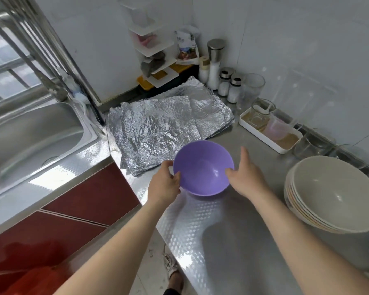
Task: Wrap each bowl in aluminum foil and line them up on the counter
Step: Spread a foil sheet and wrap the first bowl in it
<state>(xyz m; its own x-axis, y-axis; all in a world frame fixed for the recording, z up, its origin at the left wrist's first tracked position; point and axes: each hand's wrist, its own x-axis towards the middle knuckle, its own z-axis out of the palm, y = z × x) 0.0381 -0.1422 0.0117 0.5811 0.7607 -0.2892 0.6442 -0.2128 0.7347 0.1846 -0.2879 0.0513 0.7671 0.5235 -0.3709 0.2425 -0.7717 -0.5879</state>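
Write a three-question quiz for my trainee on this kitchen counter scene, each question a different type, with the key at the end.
1. True or false: the purple bowl, gripped at its rim by the left hand and the right hand, is already wrapped.
2. Where do the foil sheets lie? A) in the sink B) spread on the counter, beyond the purple bowl C) inside the purple bowl
3. Fill in: the stack of beige bowls sits to the person's ____.
Key: 1 false; 2 B; 3 right.
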